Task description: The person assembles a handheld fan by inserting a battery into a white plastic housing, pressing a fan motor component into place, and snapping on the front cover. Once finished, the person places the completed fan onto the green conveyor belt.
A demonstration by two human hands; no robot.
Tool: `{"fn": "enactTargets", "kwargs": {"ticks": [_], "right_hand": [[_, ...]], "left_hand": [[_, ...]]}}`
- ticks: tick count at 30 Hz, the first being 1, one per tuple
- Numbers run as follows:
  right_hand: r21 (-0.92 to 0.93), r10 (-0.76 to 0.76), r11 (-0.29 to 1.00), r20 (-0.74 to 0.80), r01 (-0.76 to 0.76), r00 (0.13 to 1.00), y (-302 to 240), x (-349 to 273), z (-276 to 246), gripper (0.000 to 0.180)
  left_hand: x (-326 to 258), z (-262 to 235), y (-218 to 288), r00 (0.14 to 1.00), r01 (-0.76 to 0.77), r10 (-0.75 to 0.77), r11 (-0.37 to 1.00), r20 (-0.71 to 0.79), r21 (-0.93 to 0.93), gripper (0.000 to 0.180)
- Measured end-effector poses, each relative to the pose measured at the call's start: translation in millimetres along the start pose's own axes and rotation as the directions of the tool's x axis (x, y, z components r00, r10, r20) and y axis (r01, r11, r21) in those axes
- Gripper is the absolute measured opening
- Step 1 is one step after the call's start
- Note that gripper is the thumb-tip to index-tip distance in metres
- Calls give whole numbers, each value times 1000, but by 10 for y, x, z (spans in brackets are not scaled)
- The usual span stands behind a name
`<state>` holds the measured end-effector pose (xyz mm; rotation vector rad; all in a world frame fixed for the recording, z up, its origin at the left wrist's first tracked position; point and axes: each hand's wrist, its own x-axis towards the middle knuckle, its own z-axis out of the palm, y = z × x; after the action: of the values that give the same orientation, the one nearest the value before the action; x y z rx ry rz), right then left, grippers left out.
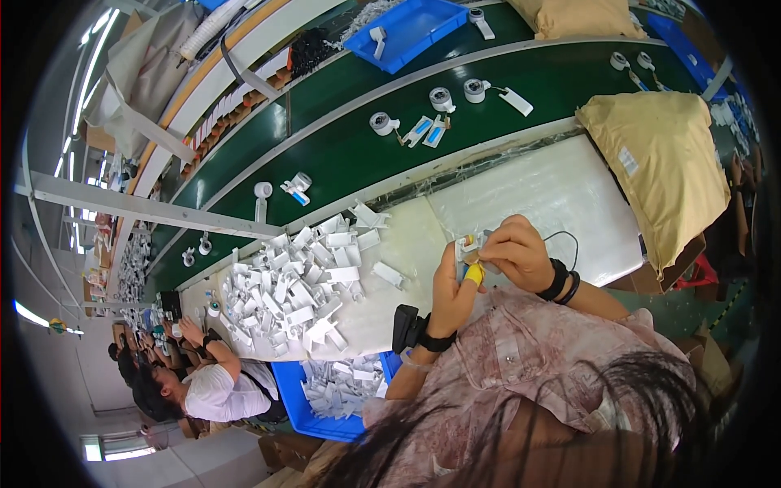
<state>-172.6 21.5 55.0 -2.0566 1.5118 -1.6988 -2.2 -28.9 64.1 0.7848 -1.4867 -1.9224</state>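
My left hand point(452, 294) and my right hand point(518, 254) meet over the near edge of the worktable. Between their fingertips is a small white plastic housing point(465, 243) with a yellowish bit inside, mostly covered by my fingers. The left hand grips it from the near side, its thumb wrapped in a yellow finger cover point(474, 273). Pressed together, the right fingers pinch at the housing; any smaller piece in them is hidden. To the left lies a big heap of white plastic covers point(297, 285), with one loose cover point(389, 275) nearest my left hand.
Beyond the table runs a green conveyor belt point(325, 175) carrying round white fan-like units point(442, 99), some beside blue cells. A blue tray point(407, 37) stands farther back. A brown paper sack point(659, 171) sits at right, a blue bin point(297, 403) below left. A co-worker point(232, 390) works at left.
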Motion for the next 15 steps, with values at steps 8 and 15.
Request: {"fn": "enactTargets", "kwargs": {"ticks": [8, 15], "right_hand": [[-18, -24, 1000, -7, 24, 1000, 27, -31, 16, 29], [-36, 5, 999, -13, -5, 1000, -18, 3, 29, 25]], "left_hand": [[0, 26, 37, 1000, -4, 4, 997, -5, 79, 45], [-2, -44, -71, 998, -63, 63, 997, 5, 49, 44]]}}
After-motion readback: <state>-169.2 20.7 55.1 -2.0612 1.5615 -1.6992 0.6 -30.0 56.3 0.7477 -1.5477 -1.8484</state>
